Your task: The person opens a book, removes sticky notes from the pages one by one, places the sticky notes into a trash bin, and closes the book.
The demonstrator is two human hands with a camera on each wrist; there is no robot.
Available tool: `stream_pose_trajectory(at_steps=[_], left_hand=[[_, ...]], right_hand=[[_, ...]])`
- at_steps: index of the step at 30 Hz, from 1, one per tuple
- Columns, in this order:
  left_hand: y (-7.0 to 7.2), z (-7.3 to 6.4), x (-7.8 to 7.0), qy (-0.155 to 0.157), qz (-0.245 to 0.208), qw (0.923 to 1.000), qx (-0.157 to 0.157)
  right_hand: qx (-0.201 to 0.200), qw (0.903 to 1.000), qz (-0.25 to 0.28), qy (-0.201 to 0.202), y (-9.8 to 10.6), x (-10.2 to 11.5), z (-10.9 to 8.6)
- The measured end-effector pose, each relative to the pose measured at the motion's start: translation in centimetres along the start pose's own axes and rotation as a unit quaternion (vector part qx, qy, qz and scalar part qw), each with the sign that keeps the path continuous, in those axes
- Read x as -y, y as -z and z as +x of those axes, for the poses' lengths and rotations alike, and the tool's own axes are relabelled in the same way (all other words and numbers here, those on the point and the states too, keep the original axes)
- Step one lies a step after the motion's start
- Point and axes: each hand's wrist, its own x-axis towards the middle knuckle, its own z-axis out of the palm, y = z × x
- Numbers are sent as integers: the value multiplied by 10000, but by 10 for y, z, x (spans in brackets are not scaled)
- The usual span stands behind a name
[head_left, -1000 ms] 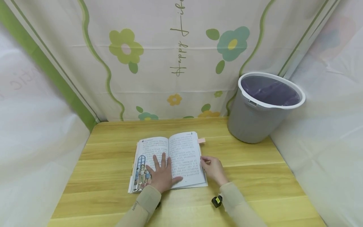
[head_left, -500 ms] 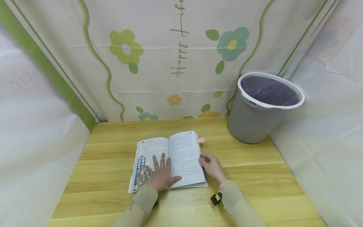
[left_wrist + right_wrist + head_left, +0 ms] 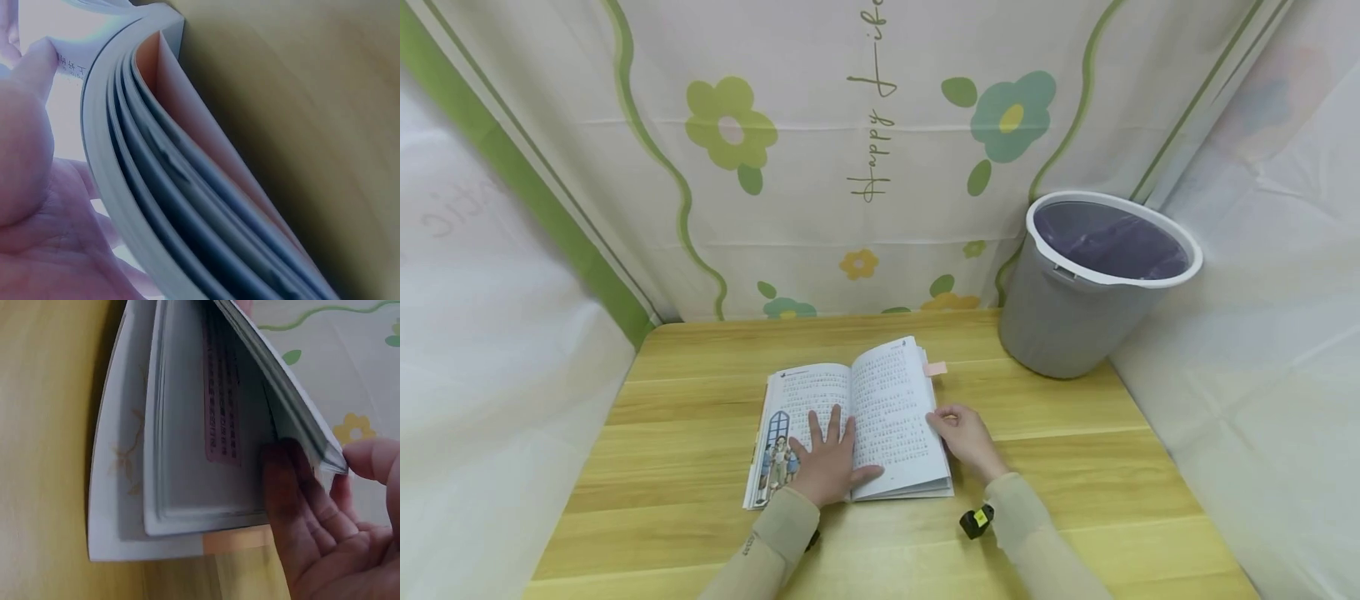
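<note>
An open book (image 3: 891, 392) lies on the wooden table, with printed text on both pages and a picture of several figures (image 3: 780, 457) low on the left page. My left hand (image 3: 826, 468) rests spread over the left page near the spine, its thumb reaching onto the right page. With thumb and fingers, my right hand (image 3: 967, 437) pinches the outer edge of the right-hand pages. In the right wrist view, a bundle of pages (image 3: 284, 378) is raised between thumb and fingers, baring a page with a pink text box (image 3: 220, 400) beneath. A pink tab (image 3: 936, 368) sticks out on the right.
A grey bin (image 3: 1063, 321) with a white rim and dark purple liner stands at the table's back right. Behind the table (image 3: 685, 450) hangs a flower-printed curtain (image 3: 805, 208), and pale cloth flanks both sides. A black wrist device (image 3: 976, 522) sits by the right sleeve.
The right-hand pages have risen a little off those below, with my right hand pinching their edge. My left hand stays nearly in place on the book.
</note>
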Motion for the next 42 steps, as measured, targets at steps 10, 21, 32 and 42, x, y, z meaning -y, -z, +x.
stream_pose_trajectory(at_steps=[10, 21, 32, 42], left_hand=[[14, 0, 27, -335, -1018, 9942, -20], [46, -12, 104, 453, -2460, 9629, -1014], [51, -14, 119, 1305, -3577, 9235, -455], [63, -20, 142, 999, -4324, 8959, 198]], right_hand=[[990, 9921, 753, 183, -10, -2, -9], [661, 9891, 983, 875, -30, 6, -13], [1625, 9508, -514, 2586, -57, 22, -28], [1517, 8107, -4334, 3631, -97, 11, -45]])
